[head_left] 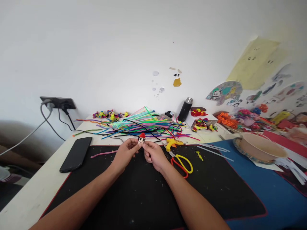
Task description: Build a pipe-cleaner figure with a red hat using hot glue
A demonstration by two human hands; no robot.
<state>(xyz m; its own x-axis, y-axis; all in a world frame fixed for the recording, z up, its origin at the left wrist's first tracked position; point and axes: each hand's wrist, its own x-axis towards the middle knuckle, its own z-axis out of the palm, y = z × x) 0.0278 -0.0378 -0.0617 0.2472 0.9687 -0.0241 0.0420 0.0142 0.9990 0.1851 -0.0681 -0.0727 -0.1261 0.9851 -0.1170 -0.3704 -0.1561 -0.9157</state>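
Observation:
Between my two hands is a small doll head with a white face, black hair and a red top. My left hand pinches it from the left, its fingers curled in. On the other side, the thumb and fingers of my right hand close on its lower right edge. A pink pipe cleaner lies on the black mat beside my left hand. Close to my right hand lie scissors with red and yellow handles and a yellow glue gun.
A heap of coloured pipe cleaners spreads along the wall. A phone lies at the left, and a black flask stands behind. Glue sticks, a yellow-green scrap and a round bowl are at the right.

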